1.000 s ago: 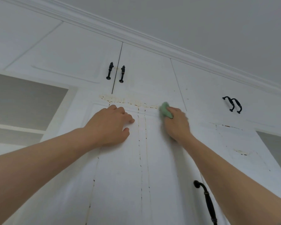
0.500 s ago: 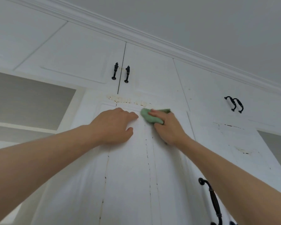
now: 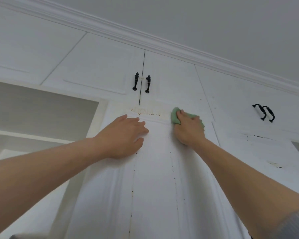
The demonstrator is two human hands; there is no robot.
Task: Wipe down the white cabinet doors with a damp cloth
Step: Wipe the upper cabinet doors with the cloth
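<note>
Two bare forearms reaching up across a tall white panelled cabinet door, seen steeply from below. Above it, a row of smaller white upper doors running under a white moulded cornice at the ceiling line; to the left, an open white shelf recess. Black metal pull handles in pairs: one pair straddling the seam of the upper doors directly overhead, another pair toward the cabinet's right edge.

Left hand laid flat against the tall door near its top edge, fingers straight and spread, holding nothing; probably bracing the body for the high reach and steadying the panel against the rubbing. Right hand just beside it, fingers curled over a bunched pale green cloth, pressing it onto the door's top right corner. Cloth wadded rather than spread, likely to concentrate pressure.

Between the hands and slightly above, along the door's top rail, a yellowish-brown stained strip, apparently the present target, the cloth sitting at its right end. Down the panel grooves, dotted dark specks, seemingly chipped paint or grime, not yet dealt with.
</note>
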